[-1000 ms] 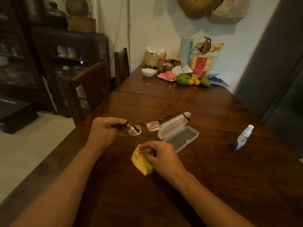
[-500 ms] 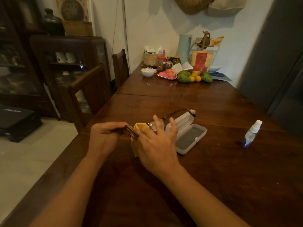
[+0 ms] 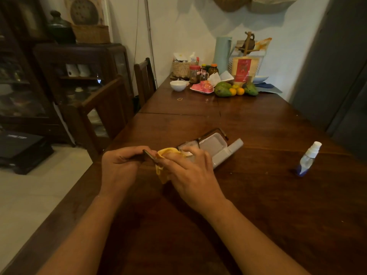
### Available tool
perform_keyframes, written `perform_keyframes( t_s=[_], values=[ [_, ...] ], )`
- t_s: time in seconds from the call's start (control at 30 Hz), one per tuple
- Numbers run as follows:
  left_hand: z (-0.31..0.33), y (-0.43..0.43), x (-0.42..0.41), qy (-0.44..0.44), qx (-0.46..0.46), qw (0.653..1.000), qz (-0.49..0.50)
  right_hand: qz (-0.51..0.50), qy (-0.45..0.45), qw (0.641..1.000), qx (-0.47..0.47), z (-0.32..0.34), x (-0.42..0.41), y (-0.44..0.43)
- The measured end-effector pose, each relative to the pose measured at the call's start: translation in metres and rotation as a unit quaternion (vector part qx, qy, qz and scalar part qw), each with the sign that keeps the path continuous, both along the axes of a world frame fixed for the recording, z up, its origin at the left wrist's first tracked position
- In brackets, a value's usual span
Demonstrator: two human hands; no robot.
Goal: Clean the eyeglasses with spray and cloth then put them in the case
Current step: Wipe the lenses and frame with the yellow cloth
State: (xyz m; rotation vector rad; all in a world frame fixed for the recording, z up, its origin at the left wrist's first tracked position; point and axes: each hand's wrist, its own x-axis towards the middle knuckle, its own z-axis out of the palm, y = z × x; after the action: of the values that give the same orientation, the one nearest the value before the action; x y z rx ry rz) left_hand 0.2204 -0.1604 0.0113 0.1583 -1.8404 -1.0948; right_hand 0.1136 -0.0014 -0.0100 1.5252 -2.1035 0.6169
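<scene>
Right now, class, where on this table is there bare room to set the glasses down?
The table is bare between the open case and the spray bottle, and across the middle from the case to the white bowl and fruit. The far end behind them is crowded.

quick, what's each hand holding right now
Left hand: grips the eyeglasses by one temple.
Right hand: pinches the yellow cloth against a lens.

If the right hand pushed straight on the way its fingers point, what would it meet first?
The right hand, pinching the yellow cloth on the eyeglasses, would probably meet the open case just beyond; depth is unclear.
</scene>
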Motion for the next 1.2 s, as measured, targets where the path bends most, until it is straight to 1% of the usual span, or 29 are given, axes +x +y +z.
perform_keyframes(
  t_s=[0.1,0.17,0.27,0.4,0.47,0.53,0.67,0.8,0.87,0.97,1.07,1.2],
  values=[
    [0.002,0.003,0.002,0.011,-0.032,0.999,-0.007,-0.018,0.024,0.998,-0.063,0.000,-0.007,0.006],
    [0.003,0.005,0.002,0.015,-0.034,0.999,-0.017,-0.034,0.038,0.995,-0.085,0.001,-0.008,0.006],
    [0.005,0.008,0.001,0.028,-0.039,0.998,-0.042,-0.042,0.046,0.995,-0.079,0.000,-0.002,0.002],
    [0.005,0.010,0.000,0.017,-0.027,0.999,-0.038,0.004,0.033,0.997,-0.067,-0.003,-0.002,0.000],
    [0.006,0.012,0.002,0.022,-0.021,0.999,-0.043,0.012,0.034,0.996,-0.085,-0.003,-0.007,0.003],
    [0.010,0.015,0.004,0.029,-0.018,0.999,-0.041,0.007,0.030,0.994,-0.105,-0.003,-0.013,0.007],
    [0.012,0.019,0.003,0.029,-0.038,0.998,-0.048,-0.021,0.036,0.993,-0.114,0.000,-0.015,0.009],
    [0.007,0.012,-0.001,0.017,-0.044,0.999,-0.025,0.020,0.030,0.995,-0.089,0.000,-0.007,0.004],
    [0.007,0.011,0.000,0.017,-0.047,0.999,-0.017,0.038,0.027,0.994,-0.101,0.001,-0.009,0.007],
    [0.009,0.013,0.003,0.024,-0.050,0.998,-0.010,0.014,0.034,0.992,-0.118,0.003,-0.016,0.012],
    [0.013,0.016,0.007,0.038,-0.048,0.997,-0.039,0.005,0.040,0.992,-0.120,0.003,-0.016,0.011],
    [0.009,0.013,0.003,0.039,-0.050,0.997,-0.054,0.049,0.037,0.993,-0.100,0.000,-0.010,0.008]
  ],
)
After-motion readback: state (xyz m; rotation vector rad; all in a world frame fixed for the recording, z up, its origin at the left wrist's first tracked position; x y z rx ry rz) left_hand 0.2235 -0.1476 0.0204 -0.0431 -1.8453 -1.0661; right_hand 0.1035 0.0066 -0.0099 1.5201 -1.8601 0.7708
